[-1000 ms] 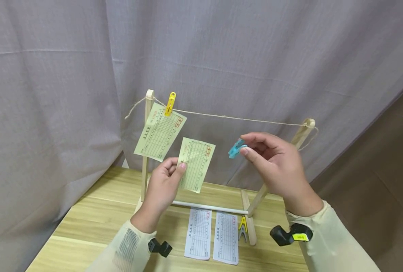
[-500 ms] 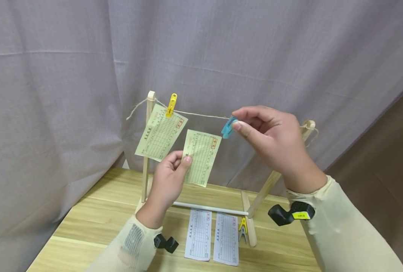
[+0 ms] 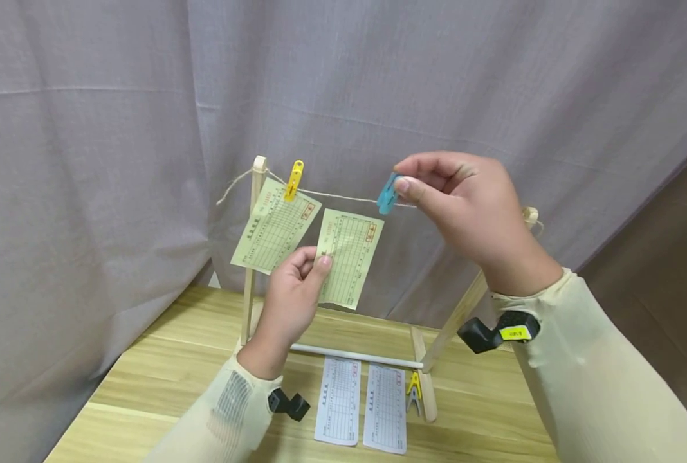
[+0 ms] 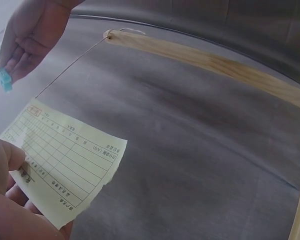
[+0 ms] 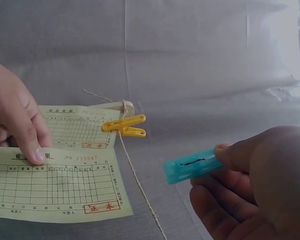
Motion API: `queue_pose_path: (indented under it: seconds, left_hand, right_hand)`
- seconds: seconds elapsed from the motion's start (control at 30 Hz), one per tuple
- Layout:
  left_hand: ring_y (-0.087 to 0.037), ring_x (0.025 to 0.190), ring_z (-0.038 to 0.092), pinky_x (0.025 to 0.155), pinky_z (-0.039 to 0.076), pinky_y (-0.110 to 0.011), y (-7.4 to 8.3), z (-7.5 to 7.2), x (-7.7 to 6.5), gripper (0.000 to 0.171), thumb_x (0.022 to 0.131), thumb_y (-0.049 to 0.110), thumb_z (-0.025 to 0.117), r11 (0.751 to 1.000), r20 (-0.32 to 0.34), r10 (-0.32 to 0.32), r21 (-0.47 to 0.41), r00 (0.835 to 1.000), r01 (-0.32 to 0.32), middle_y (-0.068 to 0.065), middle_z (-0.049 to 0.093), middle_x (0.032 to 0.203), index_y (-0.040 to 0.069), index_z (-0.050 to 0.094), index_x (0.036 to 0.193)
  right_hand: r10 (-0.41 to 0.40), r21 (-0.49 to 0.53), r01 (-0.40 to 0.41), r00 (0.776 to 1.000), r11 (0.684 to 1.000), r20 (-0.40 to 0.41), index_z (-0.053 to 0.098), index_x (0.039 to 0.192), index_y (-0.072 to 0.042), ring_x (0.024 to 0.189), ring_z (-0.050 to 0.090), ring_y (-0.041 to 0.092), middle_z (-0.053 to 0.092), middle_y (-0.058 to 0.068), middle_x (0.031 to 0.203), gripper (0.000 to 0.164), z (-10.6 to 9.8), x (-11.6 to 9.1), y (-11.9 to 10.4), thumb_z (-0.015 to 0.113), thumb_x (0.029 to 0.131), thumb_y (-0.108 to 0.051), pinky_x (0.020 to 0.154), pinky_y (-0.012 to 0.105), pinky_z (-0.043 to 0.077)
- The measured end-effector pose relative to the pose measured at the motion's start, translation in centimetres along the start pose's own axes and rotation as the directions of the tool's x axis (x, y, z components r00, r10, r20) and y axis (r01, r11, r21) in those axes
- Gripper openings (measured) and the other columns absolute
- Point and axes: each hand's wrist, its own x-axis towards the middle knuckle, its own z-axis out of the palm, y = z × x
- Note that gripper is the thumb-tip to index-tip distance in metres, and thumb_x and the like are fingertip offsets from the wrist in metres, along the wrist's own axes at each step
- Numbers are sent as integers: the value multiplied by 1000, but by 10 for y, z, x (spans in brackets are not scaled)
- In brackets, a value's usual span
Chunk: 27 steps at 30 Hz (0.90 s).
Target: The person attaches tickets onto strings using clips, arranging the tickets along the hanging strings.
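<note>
My left hand (image 3: 294, 289) pinches a yellow-green receipt slip (image 3: 352, 260) by its left edge, just below the twine (image 3: 343, 196). In my right hand (image 3: 465, 206), thumb and fingertips pinch a blue clothespin (image 3: 388, 194) by its handle end; in the head view it overlaps the twine. The right wrist view shows the clothespin (image 5: 190, 166) apart from the slip (image 5: 65, 187). Another yellow-green receipt slip (image 3: 274, 228) hangs tilted at the left end of the twine from a yellow clothespin (image 3: 294, 181).
Wooden posts (image 3: 247, 302) hold the twine at both ends, joined low down by a white rod (image 3: 355, 355). On the wooden table (image 3: 146, 373) lie two white slips (image 3: 338, 402), with a yellow clothespin (image 3: 415, 386) and a grey clothespin (image 3: 414, 404) beside them. A grey curtain (image 3: 343, 83) hangs behind.
My right hand has risen and moved slightly left, bringing the blue clothespin up to the twine in the head view. My left hand has raised its slip and shifted it right.
</note>
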Motion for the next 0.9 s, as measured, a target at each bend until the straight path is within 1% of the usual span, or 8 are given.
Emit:
queue_pose_path:
  seconds: [0.2,0.27,0.43,0.53,0.6,0.67,0.73,0.9]
  left_hand:
    - [-12,58,41,50,36,-24,3,4,3,22,112,33,71,1000,-5,-13,2,1000,13,-6,70,86,16,78,125]
    - [-12,58,41,50,36,-24,3,5,4,22,111,32,72,1000,-9,-14,1,1000,14,-6,67,84,16,79,124]
    - [-10,57,42,49,36,-23,2,7,5,20,111,31,72,1000,-24,-9,1,1000,9,-6,69,85,16,79,123]
    - [-11,56,44,49,36,-23,2,8,6,20,111,30,72,1000,-31,0,-5,1000,0,-7,74,90,16,80,123]
    - [-11,57,46,48,37,-23,3,9,6,20,112,30,71,1000,-32,5,-13,999,-5,-9,78,94,15,80,124]
    - [-12,60,53,50,40,-23,3,10,6,21,112,29,71,1000,-26,7,-28,1000,-8,-9,82,101,14,79,124]
    - [-13,62,58,51,42,-23,3,11,7,22,112,28,70,999,-23,9,-38,1000,-10,-10,83,104,13,79,125]
    - [-15,63,58,50,41,-23,2,13,8,22,112,28,71,999,-26,15,-47,1000,-16,-11,84,104,12,79,124]
  right_hand:
    - [36,-56,-33,998,998,54,87,114,-20,91,80,14,86,-7,94,18,3,13,-5,86,102,-32,76,23,56]
    - [52,-79,-47,997,996,64,87,114,-21,93,80,13,86,-8,95,18,3,16,-6,86,103,-34,78,24,56]
    - [99,-119,-90,992,989,73,87,115,-24,98,78,10,86,-8,100,19,4,22,-10,85,103,-38,83,27,56]
    - [97,-142,-86,992,986,76,87,116,-25,100,76,8,86,-9,103,19,7,27,-10,84,103,-39,85,27,56]
    - [85,-161,-72,993,984,80,87,116,-25,99,74,9,86,-9,104,18,8,29,-9,83,104,-38,84,27,55]
    - [76,-178,-59,993,982,87,87,115,-25,96,72,10,86,-9,103,16,10,31,-8,83,105,-36,81,27,55]
    - [71,-191,-52,993,980,93,87,114,-25,94,69,11,86,-8,102,14,12,33,-6,82,105,-34,80,28,54]
    - [73,-206,-52,993,977,97,88,114,-25,93,68,11,86,-5,102,12,15,35,-4,82,105,-31,78,27,53]
